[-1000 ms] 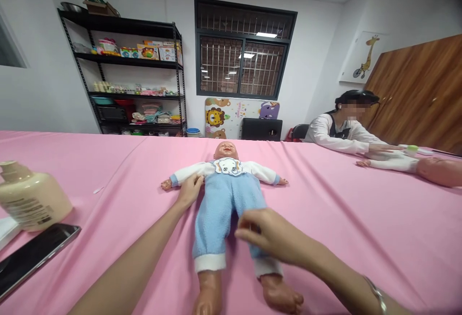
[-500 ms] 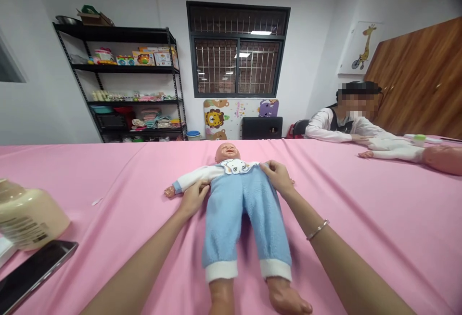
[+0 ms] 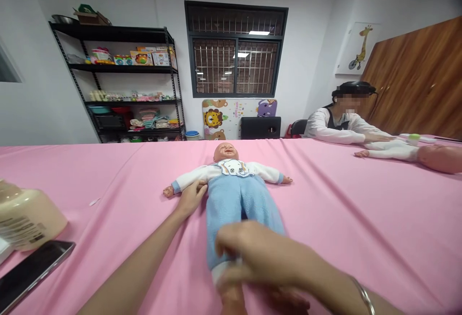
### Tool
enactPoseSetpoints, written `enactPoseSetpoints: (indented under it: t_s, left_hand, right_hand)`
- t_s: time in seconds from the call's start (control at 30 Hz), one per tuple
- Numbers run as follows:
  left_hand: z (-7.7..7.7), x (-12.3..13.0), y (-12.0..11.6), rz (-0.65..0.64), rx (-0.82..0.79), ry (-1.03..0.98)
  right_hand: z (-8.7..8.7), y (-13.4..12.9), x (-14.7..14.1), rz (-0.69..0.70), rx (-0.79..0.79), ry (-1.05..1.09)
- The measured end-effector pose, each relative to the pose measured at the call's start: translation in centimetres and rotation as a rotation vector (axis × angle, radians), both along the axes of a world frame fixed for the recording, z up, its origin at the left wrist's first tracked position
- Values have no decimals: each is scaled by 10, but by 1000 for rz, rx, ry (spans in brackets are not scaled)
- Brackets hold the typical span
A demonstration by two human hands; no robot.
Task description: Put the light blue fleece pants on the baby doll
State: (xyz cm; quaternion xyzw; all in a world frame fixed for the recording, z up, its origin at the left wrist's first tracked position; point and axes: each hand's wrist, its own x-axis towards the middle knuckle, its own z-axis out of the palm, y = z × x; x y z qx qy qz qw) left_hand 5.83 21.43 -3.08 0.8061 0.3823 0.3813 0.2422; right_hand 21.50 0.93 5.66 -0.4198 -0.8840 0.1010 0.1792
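A baby doll [image 3: 226, 152] lies on its back on the pink cloth [image 3: 119, 175], head away from me and arms spread. It wears a white top with an elephant face and light blue trousers [image 3: 225, 204]. My left hand [image 3: 193, 197] is at the waist on the doll's left-hand side in view, fingers closed against the edge of the clothing. My right hand [image 3: 252, 252], smeared by motion, is over the lower legs, near the white cuff [image 3: 219, 270]. Its fingertips are too blurred to tell whether they grip anything.
A cream bottle [image 3: 32, 214] and a black phone [image 3: 32, 271] lie at the left. Across the table on the right, a person [image 3: 339, 117] in white sleeves touches another doll [image 3: 436, 156]. Shelves [image 3: 122, 68] stand behind.
My right hand has left the waist of the trousers and moved down and left over the legs, uncovering the doll's arm. The legs have shifted a little. My left hand stays at the waist.
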Motion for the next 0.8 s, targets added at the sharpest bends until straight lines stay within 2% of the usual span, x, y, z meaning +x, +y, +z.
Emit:
enactPoseSetpoints:
  t_s: [0.07,0.17,0.27,0.4,0.5,0.57,0.63,0.7,0.8]
  left_hand:
    - [0,-1,0,-6,-1,5]
    - [-1,-1,0,-7,6,0]
    - [0,-1,0,-4,7,2]
    - [2,-1,-3,-11,-6,5]
    - [2,-1,-4,-6,-5,15]
    - [1,-1,-3,-2,11,15]
    - [-1,-1,-1,0,31,3]
    - [-2,-1,0,-2,41,-17]
    - [-2,1,0,-6,47,-32]
  right_hand:
    - [-15,-16,-18,66,164,-224]
    - [-37,-19,-31,2,397,-409]
    - [-43,-15,-38,51,468,-391]
    - [-40,-8,-46,130,499,-299]
    - [-33,2,-40,88,435,-251]
    - [-25,8,-26,-59,387,-224]
    - [-15,8,-7,-267,306,-240]
    - [-7,1,13,-351,139,-316]
    - [5,-15,33,-345,-129,-390]
